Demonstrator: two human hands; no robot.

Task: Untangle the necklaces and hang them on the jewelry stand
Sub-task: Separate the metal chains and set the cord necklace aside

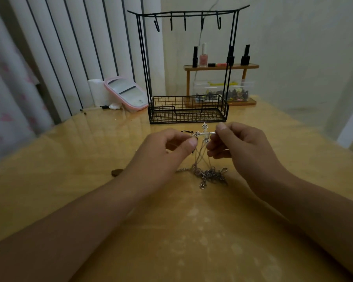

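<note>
Necklaces (207, 175): thin metal chains knotted in a heap on glossy yellow worktop (69, 159), several strands drawn up taut to ornate silver cross pendant (204, 133). Pendant pinched at both arm ends, left hand (167, 147) and right hand (238, 143), thumb against fingertips. Just behind: black wire jewelry stand (189, 64), mesh basket base, five hooks bare. Pink-rimmed mirror (126, 92) leaning at left.

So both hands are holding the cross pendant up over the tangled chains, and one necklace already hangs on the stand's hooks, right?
Not quite. In the head view the jewelry stand's hooks are all bare. The rest holds: left hand and right hand hold the cross pendant above the tangled chains.
</note>
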